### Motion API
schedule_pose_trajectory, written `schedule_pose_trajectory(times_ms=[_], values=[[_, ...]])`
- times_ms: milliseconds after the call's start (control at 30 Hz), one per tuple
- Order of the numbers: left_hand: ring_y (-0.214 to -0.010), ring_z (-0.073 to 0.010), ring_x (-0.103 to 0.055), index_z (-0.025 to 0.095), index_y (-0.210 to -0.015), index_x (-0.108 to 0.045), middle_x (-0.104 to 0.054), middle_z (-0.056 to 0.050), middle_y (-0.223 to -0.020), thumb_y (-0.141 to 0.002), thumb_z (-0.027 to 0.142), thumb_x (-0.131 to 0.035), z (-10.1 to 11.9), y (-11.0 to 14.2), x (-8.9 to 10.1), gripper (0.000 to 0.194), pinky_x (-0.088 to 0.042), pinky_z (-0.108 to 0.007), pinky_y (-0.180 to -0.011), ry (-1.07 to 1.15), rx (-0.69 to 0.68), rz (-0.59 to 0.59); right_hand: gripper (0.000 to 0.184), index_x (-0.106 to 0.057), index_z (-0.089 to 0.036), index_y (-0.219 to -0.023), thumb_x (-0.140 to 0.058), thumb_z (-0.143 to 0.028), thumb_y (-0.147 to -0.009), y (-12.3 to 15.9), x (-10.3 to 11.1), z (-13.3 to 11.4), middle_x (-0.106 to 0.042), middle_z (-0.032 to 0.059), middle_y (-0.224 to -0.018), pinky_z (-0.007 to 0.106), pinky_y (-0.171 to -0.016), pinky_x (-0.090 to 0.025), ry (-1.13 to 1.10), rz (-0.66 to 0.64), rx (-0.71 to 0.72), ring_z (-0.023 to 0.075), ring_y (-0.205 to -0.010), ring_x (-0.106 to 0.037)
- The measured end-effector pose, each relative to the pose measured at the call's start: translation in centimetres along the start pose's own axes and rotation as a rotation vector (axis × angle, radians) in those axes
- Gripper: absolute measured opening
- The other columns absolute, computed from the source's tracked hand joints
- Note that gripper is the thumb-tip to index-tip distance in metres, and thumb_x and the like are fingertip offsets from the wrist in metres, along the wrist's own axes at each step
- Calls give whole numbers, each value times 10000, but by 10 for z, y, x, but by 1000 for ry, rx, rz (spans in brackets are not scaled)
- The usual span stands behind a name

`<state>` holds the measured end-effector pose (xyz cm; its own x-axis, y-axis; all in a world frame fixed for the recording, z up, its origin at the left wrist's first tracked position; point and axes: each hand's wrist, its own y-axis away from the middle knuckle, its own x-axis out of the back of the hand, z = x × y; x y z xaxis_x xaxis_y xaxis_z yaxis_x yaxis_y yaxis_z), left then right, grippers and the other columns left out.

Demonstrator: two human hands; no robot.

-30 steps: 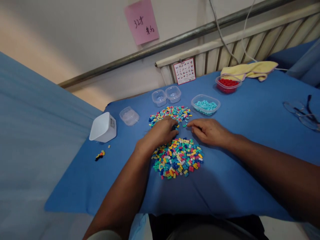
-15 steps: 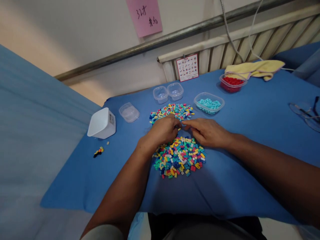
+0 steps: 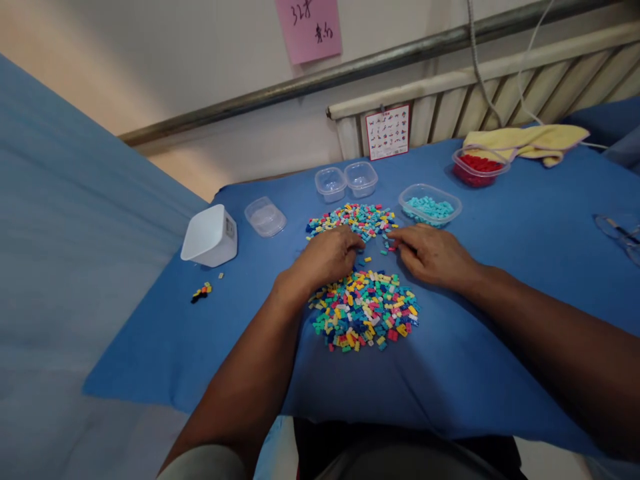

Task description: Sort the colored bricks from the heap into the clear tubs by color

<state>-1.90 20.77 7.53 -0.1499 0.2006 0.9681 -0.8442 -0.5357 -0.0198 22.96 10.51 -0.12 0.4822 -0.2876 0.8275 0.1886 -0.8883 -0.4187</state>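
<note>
Two heaps of small toy building bricks lie on the blue cloth, a far heap (image 3: 357,217) and a near heap (image 3: 367,313), in mixed colours. Between them is my left hand (image 3: 330,257), its fingers curled inward at the far heap's near edge; whatever they pinch is hidden. My right hand (image 3: 433,257) rests to the right with the index finger stretched out and the thumb apart. Its fingertip is at a few loose bricks (image 3: 385,252) by the far heap. A single yellow brick (image 3: 368,259) lies in the gap between my hands.
Behind the heaps stand two clear tubs (image 3: 345,183). Farther right are a tub of light-blue bricks (image 3: 430,208), a tub of red bricks (image 3: 480,168) and a yellow cloth (image 3: 530,141). On the left are a white bin (image 3: 210,237), a clear lid-like tray (image 3: 265,217) and joined bricks (image 3: 201,292). Glasses (image 3: 623,233) lie far right.
My hands have moved apart: the right hand has shifted right, away from the left, uncovering loose bricks between them. The whole view has also shifted slightly.
</note>
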Motion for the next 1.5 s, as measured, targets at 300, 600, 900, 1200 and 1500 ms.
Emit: schedule_pose_trajectory(times_ms=[300,600,900,1200,1500], values=[[-1367,-280,-662,156,-1391,-720,-719,-141,-1413,-971,80,-531,-7,-1,-11,468,-525,-424,-1200,-6,-23,58,405,-776,-225,-1318,-525,-132,-1014,2,4,-12,-853,65,-1120,410,-934,-616,-291,38,133,257,-1028,-783],[-1367,-289,-680,146,-1422,-693,-728,-144,-1437,-958,76,-616,-5,-7,-16,475,-540,-445,-1192,35,-29,13,492,-777,-237,-1371,-548,-101,-958,4,2,-18,-841,80,-1106,421,-894,-611,-275,-45,223,275,-1005,-759],[-1397,-289,-660,164,-1485,-655,-703,-139,-1479,-949,76,-601,-3,-8,-18,546,-526,-440,-1213,41,-20,23,424,-752,-181,-1392,-545,-176,-1021,-1,0,-1,-828,138,-1260,490,-1008,-600,-114,70,12,337,-1131,-756],[-1393,-301,-656,145,-1499,-651,-699,-151,-1479,-949,101,-651,-3,-9,-16,551,-516,-441,-1212,26,-16,16,392,-743,-149,-1394,-566,-217,-1050,0,-4,0,-813,158,-1312,484,-1039,-593,-83,10,54,340,-1181,-747],[-1314,-288,-691,147,-1388,-718,-740,-139,-1403,-961,82,-600,1,-11,-13,448,-542,-427,-1163,-10,-54,-48,349,-777,-192,-1352,-574,-230,-1070,-2,-5,-2,-829,122,-1277,491,-1023,-587,-64,-48,80,339,-1145,-752]])
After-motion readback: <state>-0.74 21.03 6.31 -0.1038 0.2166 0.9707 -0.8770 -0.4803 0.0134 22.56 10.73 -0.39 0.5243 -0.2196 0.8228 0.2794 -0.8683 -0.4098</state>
